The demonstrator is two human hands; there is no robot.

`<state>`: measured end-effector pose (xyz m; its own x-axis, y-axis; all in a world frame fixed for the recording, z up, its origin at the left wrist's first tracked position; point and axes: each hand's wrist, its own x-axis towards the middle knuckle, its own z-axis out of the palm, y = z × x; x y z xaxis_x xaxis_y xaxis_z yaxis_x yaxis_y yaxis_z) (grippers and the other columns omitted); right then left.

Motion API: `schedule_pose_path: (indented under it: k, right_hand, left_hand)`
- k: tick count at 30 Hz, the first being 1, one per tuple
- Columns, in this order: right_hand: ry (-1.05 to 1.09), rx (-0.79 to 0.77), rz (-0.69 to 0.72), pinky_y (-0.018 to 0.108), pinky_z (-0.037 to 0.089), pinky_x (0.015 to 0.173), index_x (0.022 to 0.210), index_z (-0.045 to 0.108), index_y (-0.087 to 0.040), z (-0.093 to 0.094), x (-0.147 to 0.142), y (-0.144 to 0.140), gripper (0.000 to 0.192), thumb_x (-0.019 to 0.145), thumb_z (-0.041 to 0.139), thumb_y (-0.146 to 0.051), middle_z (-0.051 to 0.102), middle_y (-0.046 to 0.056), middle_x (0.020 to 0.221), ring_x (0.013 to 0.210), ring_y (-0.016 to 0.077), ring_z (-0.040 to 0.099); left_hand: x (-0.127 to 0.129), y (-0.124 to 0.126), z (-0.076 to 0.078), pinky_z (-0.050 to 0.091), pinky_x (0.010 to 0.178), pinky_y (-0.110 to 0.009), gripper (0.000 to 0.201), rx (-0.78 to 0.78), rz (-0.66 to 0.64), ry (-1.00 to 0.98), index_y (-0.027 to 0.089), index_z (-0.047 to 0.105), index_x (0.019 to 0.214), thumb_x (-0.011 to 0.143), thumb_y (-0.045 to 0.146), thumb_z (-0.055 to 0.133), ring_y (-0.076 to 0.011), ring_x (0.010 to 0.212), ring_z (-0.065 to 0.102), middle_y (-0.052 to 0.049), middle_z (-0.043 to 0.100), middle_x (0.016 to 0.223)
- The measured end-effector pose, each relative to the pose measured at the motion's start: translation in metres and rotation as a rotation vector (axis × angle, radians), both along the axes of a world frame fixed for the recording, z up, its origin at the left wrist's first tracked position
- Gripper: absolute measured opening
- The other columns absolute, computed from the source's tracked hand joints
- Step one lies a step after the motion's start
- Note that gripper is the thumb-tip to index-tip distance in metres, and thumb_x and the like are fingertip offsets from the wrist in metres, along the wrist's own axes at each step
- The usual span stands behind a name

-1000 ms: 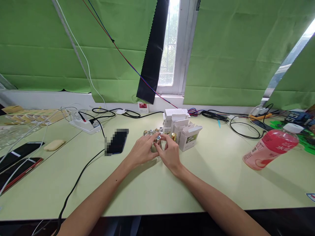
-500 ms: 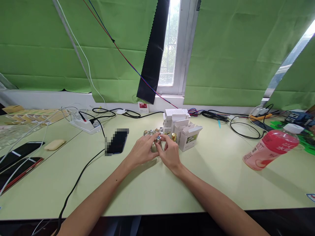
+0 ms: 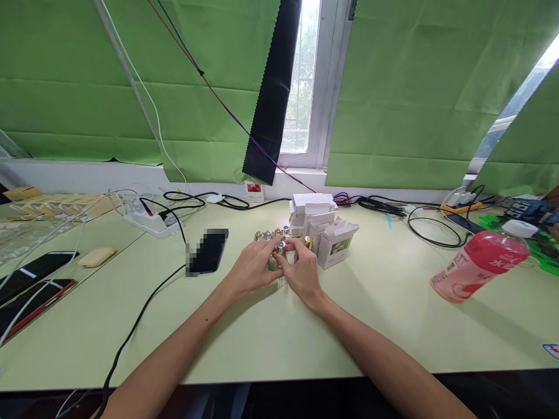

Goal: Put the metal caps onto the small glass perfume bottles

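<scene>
My left hand [image 3: 255,263] and my right hand [image 3: 301,270] meet at the middle of the table, both closed around a small silver-capped bottle [image 3: 281,248] that stands upright between the fingertips. Its lower part is largely covered by my fingers. Right behind the hands is a cluster of similar small bottles [image 3: 268,235] with silver and gold caps, partly hidden. A gold-capped bottle [image 3: 308,242] stands just beyond my right fingers, close to an upright white carton [image 3: 337,244] with a green picture on it.
More white cartons [image 3: 312,203] are stacked behind. A dark phone [image 3: 209,251] lies to the left, with a black cable [image 3: 144,308] running towards the table's front edge. A power strip [image 3: 151,224] sits farther back. On the right stands a pink drink bottle [image 3: 480,265].
</scene>
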<state>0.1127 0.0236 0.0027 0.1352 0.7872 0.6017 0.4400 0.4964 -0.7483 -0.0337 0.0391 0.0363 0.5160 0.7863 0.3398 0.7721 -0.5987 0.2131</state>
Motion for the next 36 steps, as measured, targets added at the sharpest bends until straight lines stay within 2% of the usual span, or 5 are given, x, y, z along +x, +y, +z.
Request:
schedule_pose_path:
  k: [13, 18, 22, 28, 36]
  right_hand:
    - [0.006, 0.013, -0.005, 0.028, 0.048, 0.068, 0.1, 0.064, -0.022, -0.0041, -0.0022, -0.0001, 0.018, 0.083, 0.065, -0.026, 0.07, -0.001, 0.082, 0.064, 0.0154, 0.059]
    - [-0.027, -0.002, -0.004, 0.028, 0.046, 0.064, 0.109, 0.063, -0.021, -0.0019, -0.002, -0.0047, 0.027, 0.082, 0.064, -0.026, 0.072, 0.0, 0.093, 0.051, 0.0111, 0.047]
    - [-0.031, -0.006, 0.003, 0.027, 0.044, 0.063, 0.111, 0.063, -0.022, -0.0011, -0.0015, -0.0049, 0.028, 0.083, 0.061, -0.023, 0.071, -0.001, 0.09, 0.049, 0.0104, 0.042]
    - [-0.021, -0.015, 0.015, 0.027, 0.045, 0.063, 0.106, 0.064, -0.022, -0.0018, -0.0001, -0.0019, 0.024, 0.082, 0.061, -0.024, 0.069, -0.002, 0.084, 0.05, 0.0115, 0.044]
    - [0.001, -0.013, 0.03, 0.029, 0.047, 0.068, 0.102, 0.064, -0.021, 0.0009, -0.0002, -0.0007, 0.021, 0.082, 0.062, -0.024, 0.069, -0.002, 0.078, 0.064, 0.0162, 0.059]
  left_hand:
    - [-0.0002, -0.001, 0.0007, 0.05, 0.084, -0.04, 0.067, -0.003, 0.001, 0.004, 0.02, 0.042, 0.142, 0.081, 0.034, 0.064, -0.0287, 0.1, 0.064, -0.009, 0.068, 0.111]
    - [-0.0002, -0.0012, 0.001, 0.05, 0.083, -0.038, 0.063, 0.005, -0.028, -0.019, 0.019, 0.044, 0.14, 0.079, 0.027, 0.061, -0.0265, 0.098, 0.065, -0.008, 0.069, 0.109]
    - [-0.0004, -0.0006, 0.0009, 0.05, 0.083, -0.038, 0.062, 0.011, -0.016, -0.009, 0.019, 0.044, 0.139, 0.08, 0.027, 0.06, -0.0271, 0.098, 0.064, -0.009, 0.069, 0.109]
    - [-0.0005, 0.0008, -0.0012, 0.05, 0.087, -0.04, 0.064, 0.007, -0.005, -0.001, 0.018, 0.044, 0.14, 0.08, 0.029, 0.061, -0.0283, 0.103, 0.064, -0.011, 0.068, 0.113]
    - [0.0001, 0.0009, -0.0003, 0.05, 0.086, -0.04, 0.066, 0.001, -0.002, -0.005, 0.019, 0.043, 0.141, 0.079, 0.03, 0.063, -0.0278, 0.103, 0.064, -0.01, 0.068, 0.115]
